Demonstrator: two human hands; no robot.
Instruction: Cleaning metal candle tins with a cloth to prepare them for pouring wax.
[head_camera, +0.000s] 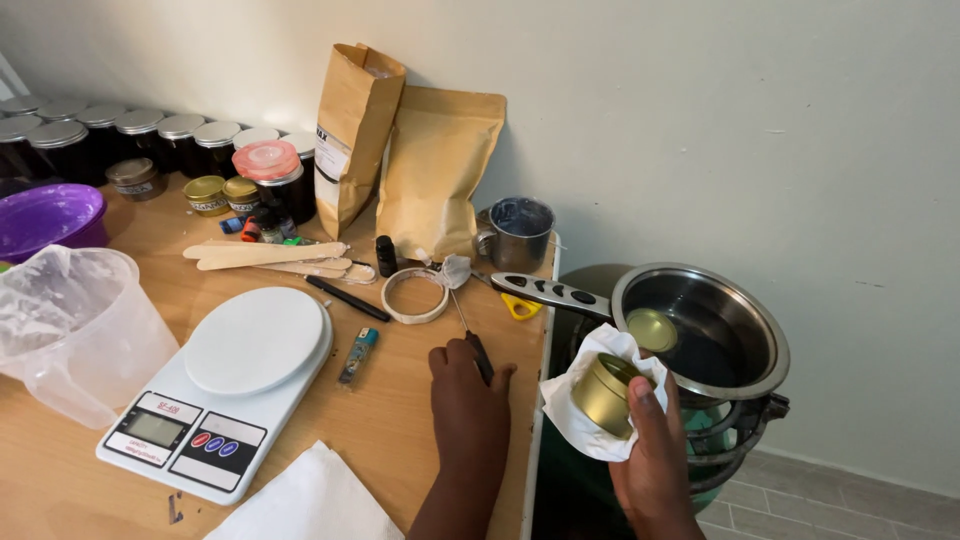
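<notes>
Right hand (655, 450) grips a small gold tin (607, 392) in white tissue (575, 415) beyond the wooden bench's (400, 420) right edge; left hand (468, 395) pinches a black-handled tool (480, 355). A slip could drop the tin.

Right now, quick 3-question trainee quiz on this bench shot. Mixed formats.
1. True or false: the right hand holds a gold tin wrapped in a white tissue.
2. Multiple choice: where is the tin's lid? A) on the scale B) inside the pan C) in the purple bowl
3. Fill in: the left hand rests on the ____, fingers on a thin black-handled tool.

Key: 1 true; 2 B; 3 table
</notes>
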